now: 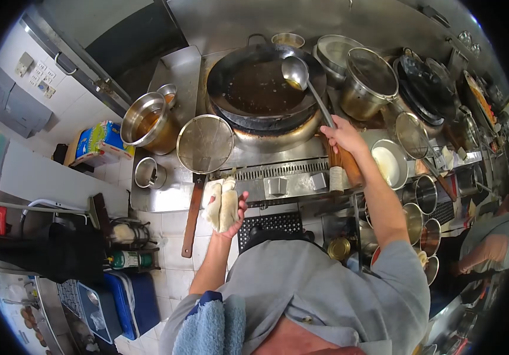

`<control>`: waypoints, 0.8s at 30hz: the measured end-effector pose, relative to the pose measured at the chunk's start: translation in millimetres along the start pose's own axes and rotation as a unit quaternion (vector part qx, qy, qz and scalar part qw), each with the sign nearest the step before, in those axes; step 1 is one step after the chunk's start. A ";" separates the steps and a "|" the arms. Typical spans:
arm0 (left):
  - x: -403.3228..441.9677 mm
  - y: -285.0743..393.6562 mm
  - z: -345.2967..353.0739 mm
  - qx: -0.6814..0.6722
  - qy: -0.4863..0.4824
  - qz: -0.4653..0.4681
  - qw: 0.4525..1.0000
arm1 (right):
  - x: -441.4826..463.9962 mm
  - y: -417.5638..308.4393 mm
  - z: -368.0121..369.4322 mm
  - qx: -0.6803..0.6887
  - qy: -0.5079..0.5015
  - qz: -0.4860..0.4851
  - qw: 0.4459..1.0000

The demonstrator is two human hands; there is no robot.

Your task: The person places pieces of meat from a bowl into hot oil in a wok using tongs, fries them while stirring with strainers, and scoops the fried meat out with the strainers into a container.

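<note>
My right hand (344, 137) is closed around the handle of a long metal ladle (316, 97). The ladle's bowl is over the right part of a large black wok (222, 80), with some brownish liquid in it. Dark liquid (260, 86) with a few small bubbles fills the wok's bottom. In front of the stove, my left hand (239, 214) grips what looks like a folded cream cloth (222, 204). Just left of it, a round mesh strainer (205, 144) lies on the counter, its wooden handle (193, 219) jutting past the front edge.
A steel pot of brown liquid (151, 121) and a small steel cup (149, 173) stand left. Right of the wok are a deep pot with a mesh strainer (372, 77) and a bowl of white stuff (389, 164). Another person's arm (484, 253) shows at far right.
</note>
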State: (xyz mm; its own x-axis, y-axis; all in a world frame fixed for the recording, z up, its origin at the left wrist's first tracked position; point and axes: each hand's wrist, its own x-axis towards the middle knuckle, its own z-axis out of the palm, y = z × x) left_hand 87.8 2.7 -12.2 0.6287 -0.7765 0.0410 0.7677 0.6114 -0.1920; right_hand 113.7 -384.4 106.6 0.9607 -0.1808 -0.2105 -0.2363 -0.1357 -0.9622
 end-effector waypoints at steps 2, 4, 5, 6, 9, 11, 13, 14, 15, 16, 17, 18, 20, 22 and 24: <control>0.1 -0.4 -9.4 -0.031 -0.041 -0.021 0.998 | 3.9 2.1 -2.2 0.087 -0.034 0.032 0.995; 4.2 2.4 -10.4 -0.037 -0.018 -0.047 0.998 | 4.1 -7.1 -0.8 0.202 -0.073 0.072 0.974; 7.4 2.7 -12.5 -0.060 -0.031 -0.067 0.995 | 4.0 -10.4 -0.2 0.324 -0.092 0.115 0.935; 11.4 2.2 -10.3 -0.082 -0.045 -0.087 0.992 | 4.6 -14.3 0.2 0.440 -0.110 0.156 0.878; 21.7 2.8 5.3 -0.050 -0.032 -0.081 0.995 | 2.9 -26.4 6.3 0.650 -0.131 0.195 0.723; 26.7 7.9 3.0 -0.026 -0.070 -0.092 0.993 | -0.7 -35.6 12.5 0.730 -0.145 0.183 0.642; 29.3 12.3 15.6 -0.015 -0.057 -0.116 0.991 | -2.2 -47.1 13.8 0.762 -0.151 0.180 0.603; 30.5 13.6 22.4 -0.009 -0.050 -0.129 0.990 | -3.1 -51.9 12.9 0.778 -0.154 0.177 0.582; 33.3 14.0 25.8 -0.049 -0.071 -0.154 0.984 | -4.2 -59.6 11.5 0.788 -0.163 0.171 0.569; 36.3 13.6 29.3 -0.037 -0.065 -0.154 0.985 | -7.4 -68.5 8.7 0.794 -0.158 0.164 0.564; 39.6 12.2 32.8 -0.025 -0.059 -0.155 0.986 | -12.0 -78.9 4.8 0.801 -0.151 0.154 0.558; 42.4 10.2 35.5 -0.014 -0.053 -0.157 0.986 | -16.1 -87.8 0.7 0.808 -0.144 0.144 0.553; 44.1 10.7 28.2 0.001 -0.035 -0.152 0.988 | -17.5 -98.5 -15.7 0.816 -0.150 0.119 0.545; 50.0 10.9 19.6 -0.003 -0.027 -0.160 0.987 | -27.8 -115.6 -31.5 0.822 -0.138 0.103 0.542; 52.2 6.2 14.0 0.028 -0.014 -0.144 0.989 | -32.4 -125.8 -54.3 0.827 -0.134 0.092 0.538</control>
State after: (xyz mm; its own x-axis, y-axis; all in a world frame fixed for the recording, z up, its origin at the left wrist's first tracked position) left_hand 127.1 -32.0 2.5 0.3849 -0.9160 0.1132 0.9208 0.3728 -0.1142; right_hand 104.4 -414.4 243.9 0.9820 0.1338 -0.1334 -0.0905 0.9530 0.2891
